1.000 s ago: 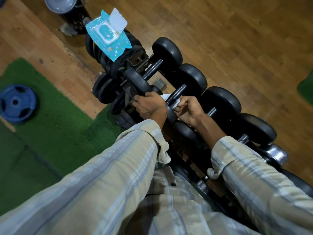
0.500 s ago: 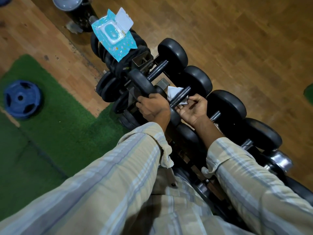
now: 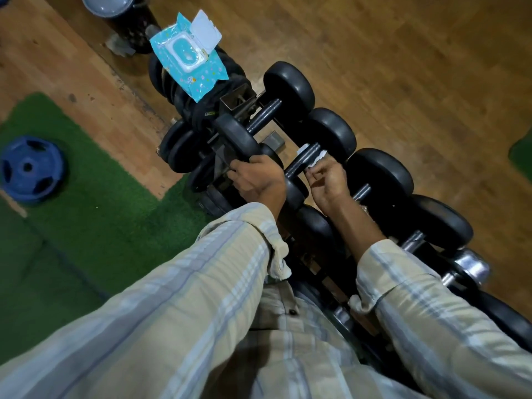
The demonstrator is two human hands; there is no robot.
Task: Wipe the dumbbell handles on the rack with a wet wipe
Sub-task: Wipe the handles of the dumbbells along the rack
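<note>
The right hand (image 3: 326, 180) pinches a white wipe (image 3: 312, 158) wrapped under the dumbbell handle (image 3: 305, 159), while at nine o'clock the left hand (image 3: 256, 180) grips the near weight (image 3: 239, 139).

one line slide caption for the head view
Right hand wipes a dumbbell handle with a wet wipe; left hand steadies its end.

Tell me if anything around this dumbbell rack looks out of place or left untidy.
Two things. The wet wipe pack lies tilted on the stacked black plates at the rack's far end, its lid flipped open, so the wipes may dry out. A blue weight plate lies loose on the green mat, away from the rack.
</note>
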